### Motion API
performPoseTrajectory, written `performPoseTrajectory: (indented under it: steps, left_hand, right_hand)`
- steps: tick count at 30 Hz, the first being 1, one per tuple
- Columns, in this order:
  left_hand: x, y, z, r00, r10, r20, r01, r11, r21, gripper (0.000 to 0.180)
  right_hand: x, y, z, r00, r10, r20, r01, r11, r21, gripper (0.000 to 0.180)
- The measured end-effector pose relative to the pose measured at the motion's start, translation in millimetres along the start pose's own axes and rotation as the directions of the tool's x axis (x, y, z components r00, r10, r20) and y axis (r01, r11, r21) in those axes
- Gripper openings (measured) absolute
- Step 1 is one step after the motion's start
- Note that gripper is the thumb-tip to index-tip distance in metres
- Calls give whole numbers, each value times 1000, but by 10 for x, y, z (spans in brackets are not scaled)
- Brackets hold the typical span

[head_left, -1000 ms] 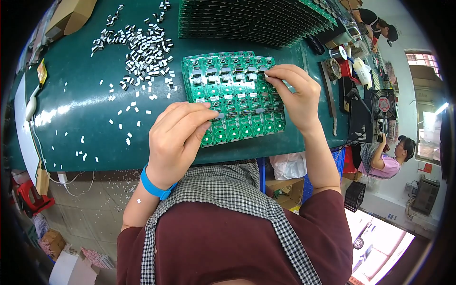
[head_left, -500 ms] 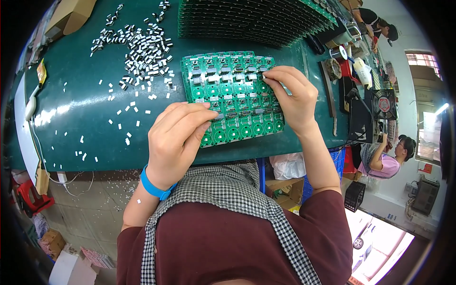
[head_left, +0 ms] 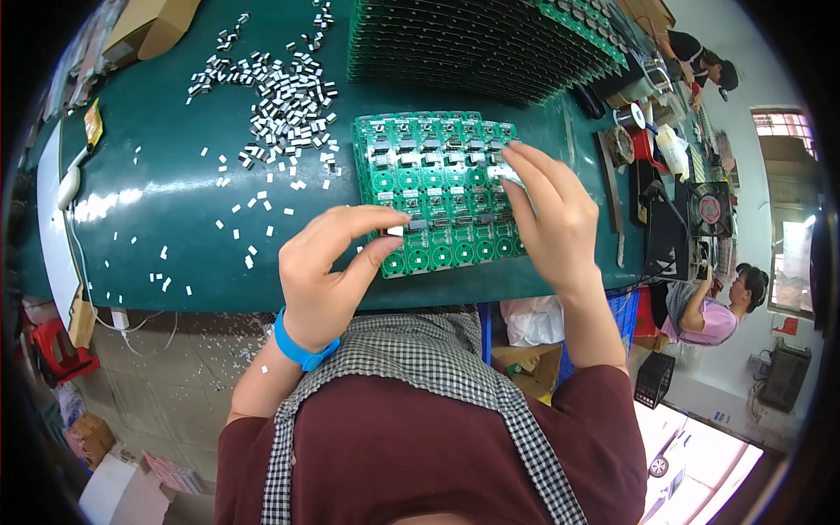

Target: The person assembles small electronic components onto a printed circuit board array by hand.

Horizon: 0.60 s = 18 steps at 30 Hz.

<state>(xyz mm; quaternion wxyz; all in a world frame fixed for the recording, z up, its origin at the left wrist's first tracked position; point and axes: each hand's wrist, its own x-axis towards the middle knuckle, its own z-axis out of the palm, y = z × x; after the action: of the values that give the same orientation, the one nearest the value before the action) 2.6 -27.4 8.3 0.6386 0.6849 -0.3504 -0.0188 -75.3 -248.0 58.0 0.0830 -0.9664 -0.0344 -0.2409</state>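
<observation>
A stack of green circuit board panels (head_left: 451, 194) lies on the table in front of me, its top panel covered with rows of small parts. At the panel's left edge, my left hand (head_left: 325, 267) pinches a small white-faced block (head_left: 395, 231) between thumb and index finger. My right hand (head_left: 556, 219) is over the panel's right side, with thumb and fingertips around a small white piece (head_left: 500, 173). That piece is partly covered by the fingers, and its kind is unclear.
Many small black-and-white blocks (head_left: 293, 105) lie heaped at the far left, with white slips (head_left: 269, 231) scattered nearer. Behind the panels stands a large rack of boards (head_left: 446, 48). A solder spool (head_left: 628, 115) and a fan (head_left: 709, 210) are at right. Two people work beyond.
My left hand has turned so the white face of its block shows. My right thumb and fingers have spread a little farther apart, slightly nearer me. The whole view has shifted slightly.
</observation>
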Motion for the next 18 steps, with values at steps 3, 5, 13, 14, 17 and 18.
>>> performPoseTrajectory:
  steps: [3,5,13,14,17,18]
  left_hand:
    - [-5,70,12,994,-105,27,108,965,-240,18]
    - [-12,136,-10,962,-244,125,274,843,-463,13]
    - [-78,191,-33,908,-334,252,418,697,-583,20]
    - [-83,195,-51,909,-333,251,416,700,-581,20]
    - [-96,204,-39,945,-280,169,327,847,-419,15]
    - [-103,174,-28,946,-278,167,324,848,-419,15]
  right_hand:
    - [-15,-277,-70,998,9,-60,3,980,197,29]
    - [-38,-457,-32,997,29,-71,5,899,437,33]
    - [-67,-692,332,953,-70,-295,203,870,450,33]
    - [-53,-699,320,952,-71,-298,205,869,450,33]
    - [-44,-699,243,963,11,-270,128,862,490,25]
    - [-63,-689,216,977,90,-195,49,792,609,24]
